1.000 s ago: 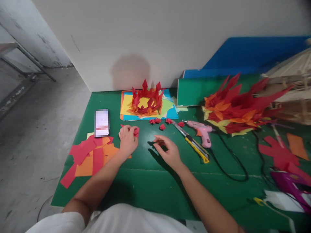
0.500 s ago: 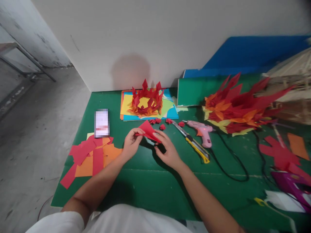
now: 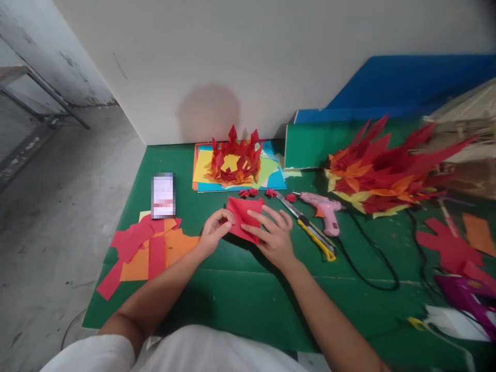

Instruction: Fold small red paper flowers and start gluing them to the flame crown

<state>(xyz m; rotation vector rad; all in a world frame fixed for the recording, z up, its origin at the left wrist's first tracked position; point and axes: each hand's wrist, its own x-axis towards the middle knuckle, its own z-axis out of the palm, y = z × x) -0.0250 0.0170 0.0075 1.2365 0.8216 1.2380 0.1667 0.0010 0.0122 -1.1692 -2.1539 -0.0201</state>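
A sheet of red paper (image 3: 241, 212) with a fold line is spread over the middle of the table. My left hand (image 3: 215, 230) pinches its left edge between thumb and fingers. Across its right part lies my right hand (image 3: 273, 235), fingers apart and stretched over the surface. Just behind the sheet sit several small crumpled red paper pieces (image 3: 271, 193). To the right of my right hand rest a yellow utility knife (image 3: 315, 240) and a pink glue gun (image 3: 327, 212).
A red and orange paper crown (image 3: 235, 164) stands on coloured sheets (image 3: 201, 168) at the back. Left are a phone (image 3: 163, 196) and cut paper strips (image 3: 134, 243). A larger flame-like paper piece (image 3: 387, 173) is at right, with black cord (image 3: 377, 276) and a purple object (image 3: 461, 297).
The red paper, folded and raised before, is now opened out and lower. My right hand has shifted from gripping its edge to lying spread over it; my left hand has moved slightly right.
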